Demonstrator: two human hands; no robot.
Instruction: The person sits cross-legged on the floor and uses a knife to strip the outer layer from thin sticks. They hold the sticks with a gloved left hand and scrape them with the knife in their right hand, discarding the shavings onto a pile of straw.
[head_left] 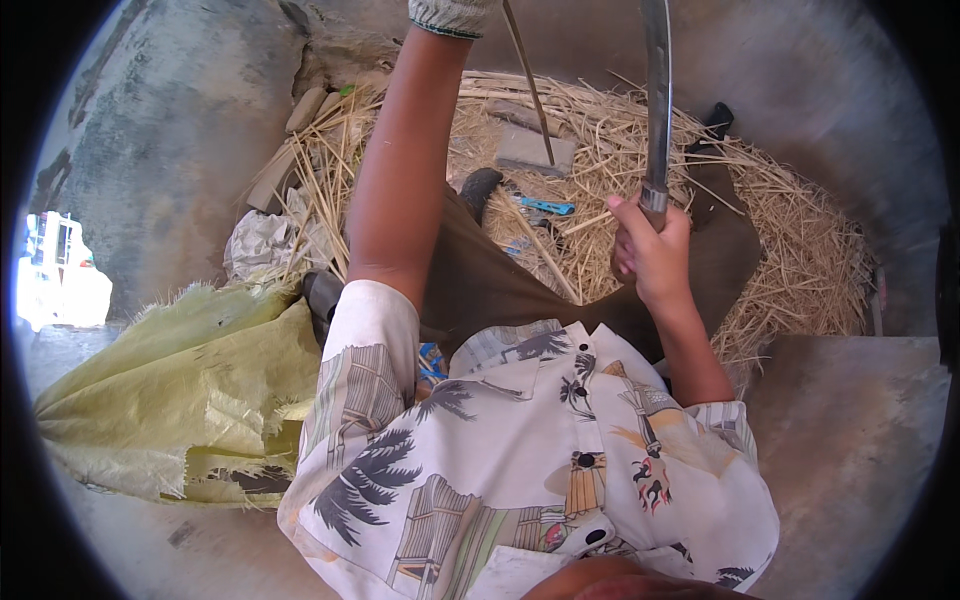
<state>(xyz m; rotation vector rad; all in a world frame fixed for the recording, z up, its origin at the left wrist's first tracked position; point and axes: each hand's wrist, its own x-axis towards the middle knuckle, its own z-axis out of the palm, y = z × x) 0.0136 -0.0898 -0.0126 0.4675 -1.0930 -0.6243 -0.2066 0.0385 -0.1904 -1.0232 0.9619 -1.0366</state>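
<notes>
The right hand gripped a blade by its handle, fingers wrapped tight, above the straw. The gloved left hand was raised beside a thin stick; its fingers were out of view. A yellow sack lay left of the straw.

A heap of straw spreads on the floor ahead of my legs. On it, near the far edge, lies a flat stone, with a thin stick leaning over it. A woven sack lies to my left, crumpled paper just beyond it.
</notes>
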